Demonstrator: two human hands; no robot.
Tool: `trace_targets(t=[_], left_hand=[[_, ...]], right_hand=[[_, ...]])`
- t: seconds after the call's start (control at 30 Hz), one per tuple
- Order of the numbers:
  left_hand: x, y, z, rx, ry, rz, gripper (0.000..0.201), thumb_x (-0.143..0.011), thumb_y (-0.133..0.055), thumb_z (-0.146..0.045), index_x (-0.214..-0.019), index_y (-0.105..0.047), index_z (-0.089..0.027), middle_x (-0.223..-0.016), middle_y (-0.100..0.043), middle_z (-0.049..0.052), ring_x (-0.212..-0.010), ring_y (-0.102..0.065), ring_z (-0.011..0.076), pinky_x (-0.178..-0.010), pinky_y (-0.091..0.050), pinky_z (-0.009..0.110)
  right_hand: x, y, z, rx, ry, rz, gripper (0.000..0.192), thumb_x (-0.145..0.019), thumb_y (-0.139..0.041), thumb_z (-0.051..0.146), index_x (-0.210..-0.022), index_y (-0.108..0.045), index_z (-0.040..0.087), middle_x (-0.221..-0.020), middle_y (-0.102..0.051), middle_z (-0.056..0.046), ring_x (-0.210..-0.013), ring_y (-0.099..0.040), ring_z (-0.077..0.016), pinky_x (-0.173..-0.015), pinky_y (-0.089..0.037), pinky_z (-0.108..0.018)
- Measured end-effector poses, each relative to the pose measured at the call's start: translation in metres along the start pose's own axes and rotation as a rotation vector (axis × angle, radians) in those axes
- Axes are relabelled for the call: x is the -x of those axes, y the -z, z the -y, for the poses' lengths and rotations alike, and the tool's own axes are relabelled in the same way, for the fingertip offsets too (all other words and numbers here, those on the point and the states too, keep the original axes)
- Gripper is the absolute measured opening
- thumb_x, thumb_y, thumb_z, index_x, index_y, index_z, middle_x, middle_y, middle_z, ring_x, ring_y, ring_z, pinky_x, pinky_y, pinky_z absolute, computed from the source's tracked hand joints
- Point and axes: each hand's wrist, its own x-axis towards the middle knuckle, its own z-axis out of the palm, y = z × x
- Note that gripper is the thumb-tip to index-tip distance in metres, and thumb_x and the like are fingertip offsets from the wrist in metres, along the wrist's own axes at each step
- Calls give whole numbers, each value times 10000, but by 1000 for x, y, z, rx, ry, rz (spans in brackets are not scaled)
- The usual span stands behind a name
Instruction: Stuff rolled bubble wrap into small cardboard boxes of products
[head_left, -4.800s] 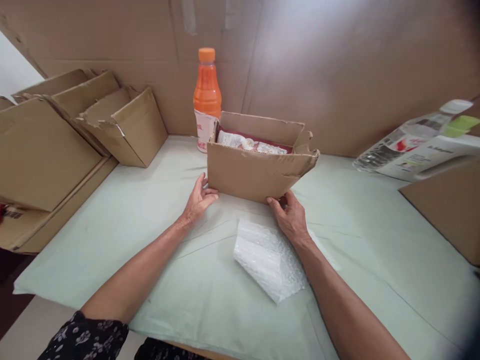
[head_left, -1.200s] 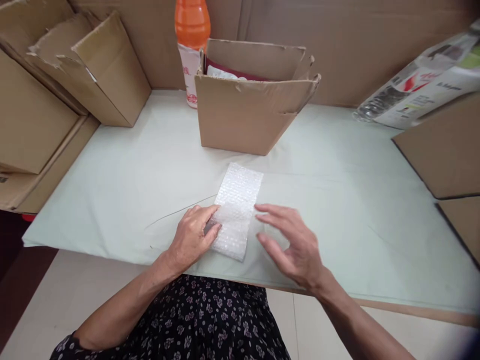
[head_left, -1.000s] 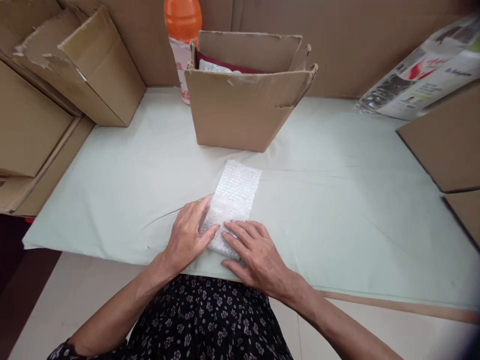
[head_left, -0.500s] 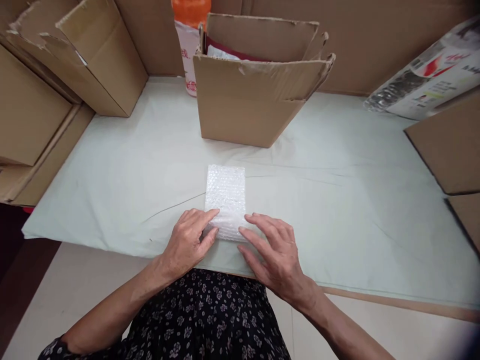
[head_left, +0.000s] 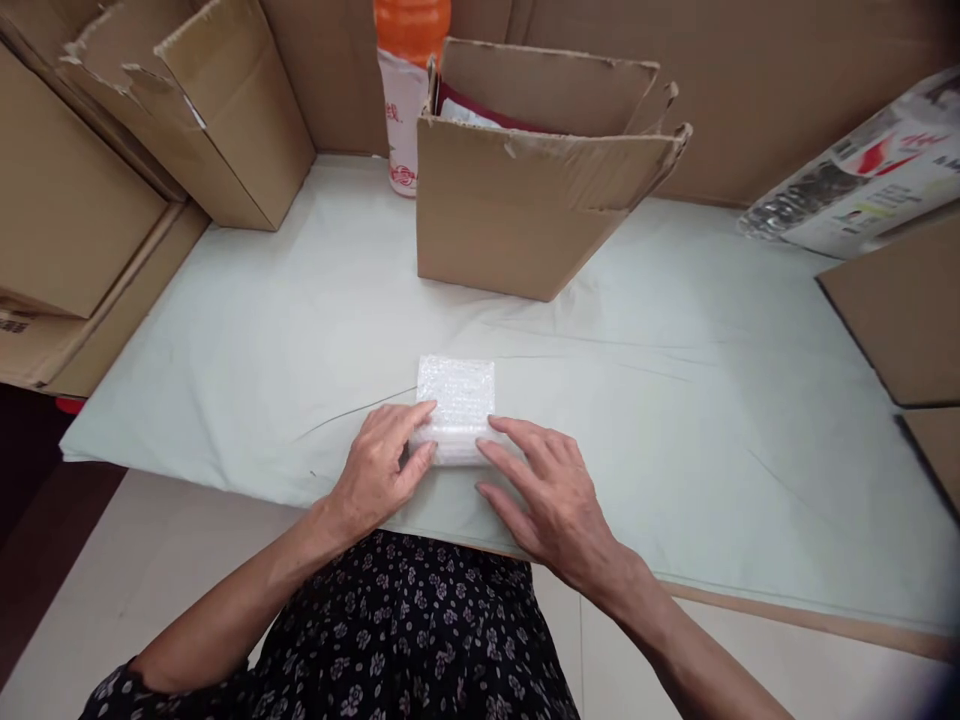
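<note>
My left hand and right hand press spread fingers on one knobbly, rectangular bubble-wrap pad on the table.

Person wears a black fabric garment w/ small pale floral print, blossoms scattered all over in whitish-pink, tiny dark gaps btwn them. Cloth covers lap & lower torso at bottom centre of head view. Short sleeve of same print ends high on left arm, hem at bottom-left corner. Both forearms bare from there down, no watch, no bracelet, no rings on left hand or right hand. Nails short, unpainted.
</note>
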Motion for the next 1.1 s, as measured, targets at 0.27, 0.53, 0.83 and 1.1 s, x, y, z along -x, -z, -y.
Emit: trace_targets(t=[0.27,0.53,0.83,1.1], left_hand=[[10,5,-8,-25,-130,18,476,-927,-601,-141,-1386,-495,-208,-1161,-669,97,-1130,-591,249,-1003,-477,459],[-7,0,5,-28,-62,-36,340,-978,-553,-210,-1318,-549,-188,-1055,-722,80,-957,-640,217,-882,-498,406],[-4,9,4,26,250,-179,417,-950,-583,-361,-1324,-569,-177,-1086,-688,96,-998,-662,220,-887,-563,403],[2,1,-14,508,442,1,777,-881,-699,-327,-1546,-322,-189,-1305,-652,166,-1105,-677,250,-924,-587,397]], right_hand=[[-13,-10,-8,-84,8,41,233,-984,-527,171,-1170,-666,193,-1156,-738,-96,-1019,-656,-244,-879,-484,-436],[-9,-2,-3,-22,-50,-5,335,-974,-571,276,-1300,-587,199,-1352,-635,-162,-1188,-605,-311,-917,-486,-479],[-30,-27,-20,-64,-100,32,299,-986,-525,215,-1256,-652,220,-1192,-722,-112,-1055,-652,-280,-854,-489,-450],[-21,-20,-14,-397,-132,1,270,-974,-571,295,-1222,-665,248,-1099,-758,-61,-992,-696,-223,-879,-533,-410]])
